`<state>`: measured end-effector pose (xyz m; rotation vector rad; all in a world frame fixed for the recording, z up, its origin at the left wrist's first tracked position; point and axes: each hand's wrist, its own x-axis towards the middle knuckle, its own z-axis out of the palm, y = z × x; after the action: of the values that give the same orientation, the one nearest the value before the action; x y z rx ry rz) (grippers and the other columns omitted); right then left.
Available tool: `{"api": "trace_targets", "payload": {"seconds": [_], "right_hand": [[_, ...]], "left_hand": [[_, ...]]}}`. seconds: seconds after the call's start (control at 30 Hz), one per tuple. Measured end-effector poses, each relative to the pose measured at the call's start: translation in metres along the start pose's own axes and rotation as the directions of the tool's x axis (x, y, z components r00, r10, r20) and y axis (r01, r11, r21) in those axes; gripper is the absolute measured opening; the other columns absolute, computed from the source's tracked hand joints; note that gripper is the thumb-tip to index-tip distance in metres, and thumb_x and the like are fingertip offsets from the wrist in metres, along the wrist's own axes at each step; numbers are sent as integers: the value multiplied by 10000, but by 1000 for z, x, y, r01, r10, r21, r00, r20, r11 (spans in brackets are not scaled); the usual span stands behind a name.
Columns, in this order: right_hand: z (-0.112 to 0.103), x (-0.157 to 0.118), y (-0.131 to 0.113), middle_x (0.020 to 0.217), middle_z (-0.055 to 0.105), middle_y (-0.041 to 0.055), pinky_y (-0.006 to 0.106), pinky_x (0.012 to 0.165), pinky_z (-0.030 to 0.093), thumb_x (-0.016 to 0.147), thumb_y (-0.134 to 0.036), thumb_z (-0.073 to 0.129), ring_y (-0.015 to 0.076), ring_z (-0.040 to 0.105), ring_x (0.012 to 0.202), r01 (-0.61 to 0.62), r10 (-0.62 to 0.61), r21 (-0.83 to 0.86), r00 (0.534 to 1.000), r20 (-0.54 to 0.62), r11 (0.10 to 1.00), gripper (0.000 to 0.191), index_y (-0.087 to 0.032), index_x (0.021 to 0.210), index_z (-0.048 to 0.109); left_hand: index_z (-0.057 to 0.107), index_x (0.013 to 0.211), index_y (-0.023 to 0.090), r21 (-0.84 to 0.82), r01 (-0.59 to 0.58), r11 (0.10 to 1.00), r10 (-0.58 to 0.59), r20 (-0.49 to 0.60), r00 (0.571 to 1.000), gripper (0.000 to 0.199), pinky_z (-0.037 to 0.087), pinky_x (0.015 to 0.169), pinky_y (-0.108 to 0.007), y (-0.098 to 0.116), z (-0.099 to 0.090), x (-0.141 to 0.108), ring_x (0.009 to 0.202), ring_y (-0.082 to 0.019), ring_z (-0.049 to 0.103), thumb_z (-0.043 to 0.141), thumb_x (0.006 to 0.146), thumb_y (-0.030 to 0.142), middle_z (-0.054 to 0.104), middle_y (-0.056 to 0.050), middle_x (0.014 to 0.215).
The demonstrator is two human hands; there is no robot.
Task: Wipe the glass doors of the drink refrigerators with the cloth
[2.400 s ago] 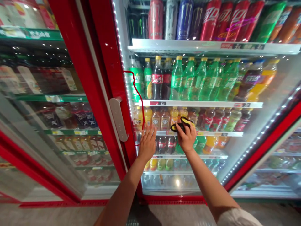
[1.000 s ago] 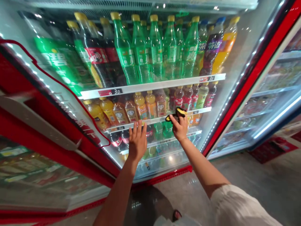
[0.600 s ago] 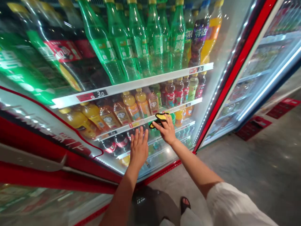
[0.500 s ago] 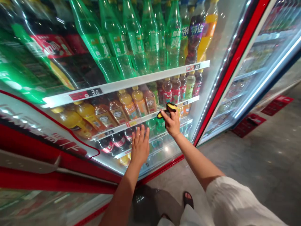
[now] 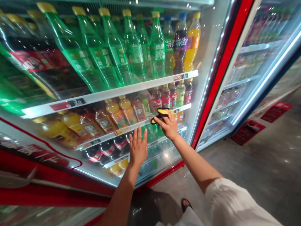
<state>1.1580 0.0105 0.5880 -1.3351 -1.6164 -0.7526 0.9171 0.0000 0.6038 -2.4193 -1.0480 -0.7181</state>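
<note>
My right hand [image 5: 169, 126] grips a bunched yellow cloth with black edging [image 5: 163, 113] in front of the fridge's glass door [image 5: 166, 163]. To its left, my left hand [image 5: 138, 147] is held flat with fingers spread, and seems to rest on the glass. Whether its palm fully touches is hidden. Behind the hands, small juice bottles [image 5: 117, 113] line a middle shelf [image 5: 131, 126]. Above them stand large green soda bottles [image 5: 134, 51], dark cola bottles [image 5: 44, 59] and an orange soda bottle [image 5: 191, 44].
A red door frame [image 5: 225, 59] runs along the right side, with a second lit fridge [image 5: 246, 75] beyond it. Red boxes [image 5: 248, 131] sit on the grey floor [image 5: 225, 163]. At lower left is another red fridge frame [image 5: 51, 194]. My sandalled foot [image 5: 186, 204] shows below.
The view has tilted up, bringing the bottle caps on the upper shelf into sight. Both hands have shifted slightly rightward relative to the shelves, the right one still holding the cloth.
</note>
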Motion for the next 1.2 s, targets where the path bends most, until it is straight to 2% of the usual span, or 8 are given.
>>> {"api": "trace_targets", "payload": {"seconds": [0.17, 0.27, 0.43, 0.57, 0.7, 0.93, 1.07, 1.2], "right_hand": [[-1, -49, 34, 1624, 358, 126, 637, 1163, 403, 937, -85, 491, 359, 258, 1548, -266, 268, 29, 949, -164, 963, 638, -310, 1534, 482], [4, -64, 26, 1508, 524, 83, 614, 1189, 382, 952, -76, 506, 315, 261, 1557, -78, 79, 29, 996, -46, 997, 609, -368, 1485, 533], [-15, -10, 48, 1360, 658, -14, 531, 1264, 287, 966, -129, 575, 235, 334, 1531, 227, -237, 102, 967, 90, 968, 558, -452, 1421, 578], [-31, -1, 89, 1473, 546, 59, 614, 1228, 314, 927, -101, 525, 325, 296, 1536, -59, 65, 59, 993, -100, 997, 633, -380, 1496, 525], [-19, -48, 84, 1628, 339, 120, 660, 1156, 391, 887, -57, 480, 375, 295, 1520, -337, 350, 100, 921, -171, 936, 778, -334, 1603, 350], [-17, -53, 102, 1513, 519, 39, 651, 1223, 306, 891, -54, 532, 337, 226, 1565, -63, 63, 90, 998, 2, 994, 709, -420, 1498, 507], [-22, -68, 142, 1635, 349, 85, 628, 1186, 385, 886, -48, 481, 339, 286, 1542, -306, 319, 120, 941, -113, 944, 749, -364, 1562, 423], [-14, -97, 131, 1682, 232, 141, 640, 1124, 445, 904, -48, 434, 356, 304, 1531, -457, 470, 116, 873, -131, 882, 808, -336, 1635, 246]], "left_hand": [[246, 1623, 179, 33, 101, 994, -99, -57, 993, 788, 143, 1239, -714, 26, 17, 15, 1568, -416, 123, 617, 929, 211, 152, -182, 1688], [243, 1621, 165, 34, 83, 996, -81, -63, 995, 789, 145, 1250, -690, 40, 28, 23, 1565, -404, 175, 614, 927, 217, 204, -195, 1677], [346, 1595, 173, 34, 61, 998, -58, -74, 996, 727, 140, 1265, -655, 56, 40, 45, 1558, -375, 241, 589, 911, 161, 300, -178, 1658], [399, 1566, 100, 58, 133, 989, -125, -113, 986, 743, 171, 1255, -665, 70, 43, 59, 1543, -425, 258, 651, 874, 201, 325, -225, 1642], [443, 1541, 90, 86, 174, 981, -166, -97, 981, 721, 238, 1225, -683, 84, 42, 65, 1511, -442, 333, 652, 855, 176, 358, -256, 1619], [451, 1548, 201, 99, 85, 992, -72, -129, 989, 728, 253, 1221, -675, 99, 45, 81, 1507, -409, 363, 658, 853, 133, 406, -208, 1615], [309, 1612, 201, 126, 38, 991, -10, -218, 976, 800, 221, 1243, -650, 101, 44, 81, 1564, -383, 237, 654, 891, 157, 296, -213, 1667], [232, 1634, 221, 94, 7, 996, 14, -220, 975, 833, 190, 1255, -642, 100, 47, 79, 1588, -360, 162, 633, 908, 150, 214, -182, 1702]]}}
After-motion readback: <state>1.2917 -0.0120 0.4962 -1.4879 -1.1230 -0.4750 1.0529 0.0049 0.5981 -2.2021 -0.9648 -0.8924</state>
